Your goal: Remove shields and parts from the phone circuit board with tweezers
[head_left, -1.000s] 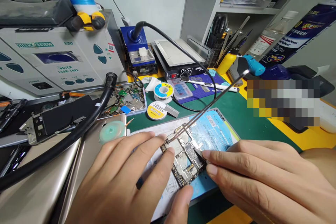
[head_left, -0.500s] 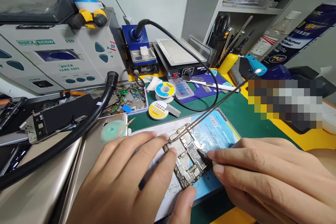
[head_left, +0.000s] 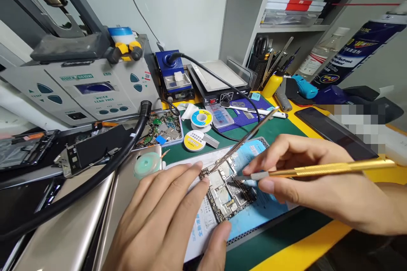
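Note:
A phone circuit board lies on a light blue sheet over a silver phone back. My left hand rests flat on the board's left edge, fingers spread, thumb at its near corner. My right hand pinches a thin gold-handled tool whose grey tip touches the board's right side. Long steel tweezers lean from the board's top edge up to the right; what supports them I cannot tell.
A grey hot-air station with a black hose stands left. Behind are a blue soldering stand, a heating plate, solder reels, a parts tray, a tool cup and a dark phone on the right.
My right hand lifted and turned, so the gold tool's handle now shows pointing right. The camera tilted up and back. My left hand stayed on the board.

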A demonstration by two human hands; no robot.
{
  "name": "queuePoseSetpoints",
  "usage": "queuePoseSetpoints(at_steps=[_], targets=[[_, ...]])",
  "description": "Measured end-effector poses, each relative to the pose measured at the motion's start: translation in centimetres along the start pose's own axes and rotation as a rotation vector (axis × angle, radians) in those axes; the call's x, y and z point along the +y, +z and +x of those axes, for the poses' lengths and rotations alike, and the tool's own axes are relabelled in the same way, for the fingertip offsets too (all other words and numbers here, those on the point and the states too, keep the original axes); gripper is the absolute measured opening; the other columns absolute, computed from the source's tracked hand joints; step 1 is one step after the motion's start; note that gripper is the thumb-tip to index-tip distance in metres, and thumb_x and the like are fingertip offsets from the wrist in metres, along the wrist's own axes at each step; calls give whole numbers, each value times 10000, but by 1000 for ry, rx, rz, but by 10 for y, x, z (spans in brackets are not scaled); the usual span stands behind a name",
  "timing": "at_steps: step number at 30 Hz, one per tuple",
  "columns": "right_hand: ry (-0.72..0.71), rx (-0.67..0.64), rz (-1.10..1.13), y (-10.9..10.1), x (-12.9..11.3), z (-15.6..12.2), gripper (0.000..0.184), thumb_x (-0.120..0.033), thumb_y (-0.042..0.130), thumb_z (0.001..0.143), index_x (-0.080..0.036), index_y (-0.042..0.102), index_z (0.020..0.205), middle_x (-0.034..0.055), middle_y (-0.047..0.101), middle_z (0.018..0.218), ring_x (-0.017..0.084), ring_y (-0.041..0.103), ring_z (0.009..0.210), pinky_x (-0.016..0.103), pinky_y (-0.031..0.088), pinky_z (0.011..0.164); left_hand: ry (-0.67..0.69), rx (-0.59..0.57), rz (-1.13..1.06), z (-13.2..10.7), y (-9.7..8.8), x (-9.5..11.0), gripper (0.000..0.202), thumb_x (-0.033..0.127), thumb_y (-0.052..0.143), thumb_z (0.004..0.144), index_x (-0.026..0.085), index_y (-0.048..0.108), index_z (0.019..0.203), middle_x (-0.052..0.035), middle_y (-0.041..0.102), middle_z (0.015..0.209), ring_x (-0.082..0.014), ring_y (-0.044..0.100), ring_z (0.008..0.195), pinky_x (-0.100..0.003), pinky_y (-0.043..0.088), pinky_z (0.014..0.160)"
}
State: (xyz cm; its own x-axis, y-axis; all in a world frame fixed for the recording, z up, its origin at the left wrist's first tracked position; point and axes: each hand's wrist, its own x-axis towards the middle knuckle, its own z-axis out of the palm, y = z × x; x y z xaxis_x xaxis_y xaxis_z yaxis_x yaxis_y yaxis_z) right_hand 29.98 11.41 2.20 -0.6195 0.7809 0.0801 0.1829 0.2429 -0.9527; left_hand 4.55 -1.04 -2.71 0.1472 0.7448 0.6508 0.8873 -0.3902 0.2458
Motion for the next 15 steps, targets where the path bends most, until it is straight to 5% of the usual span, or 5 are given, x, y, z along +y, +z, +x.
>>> queuePoseSetpoints(at_steps=[8, 11, 15], targets=[[330, -95, 496, -6, 3, 15, 452, -353, 1139, 740, -166, 741, 849, 84, 892, 979, 62, 633, 477, 129, 482, 386, 48, -80, 43, -1, -5, -7, 331, 286, 720, 1080, 190, 712, 1397, -160, 702, 1559, -289, 692, 1401, -472, 489, 1281], [362, -104, 558, -5, 2, 18, 483, -279, 1175, 629, -155, 743, 804, 104, 894, 958, 63, 620, 451, 134, 444, 361, 53, -95, -35, 2, -7, -9, 336, 254, 721, 1070, 202, 702, 1401, -143, 670, 1525, -250, 665, 1408, -393, 517, 1228], [370, -137, 609, -5, 3, 19, 462, -291, 1152, 659, -159, 739, 818, 123, 902, 979, 70, 620, 442, 148, 410, 354, 64, -12, -97, 11, -7, -9, 266, 137, 715, 1024, 201, 715, 1282, -113, 708, 1335, -209, 662, 1283, -362, 538, 1148]])
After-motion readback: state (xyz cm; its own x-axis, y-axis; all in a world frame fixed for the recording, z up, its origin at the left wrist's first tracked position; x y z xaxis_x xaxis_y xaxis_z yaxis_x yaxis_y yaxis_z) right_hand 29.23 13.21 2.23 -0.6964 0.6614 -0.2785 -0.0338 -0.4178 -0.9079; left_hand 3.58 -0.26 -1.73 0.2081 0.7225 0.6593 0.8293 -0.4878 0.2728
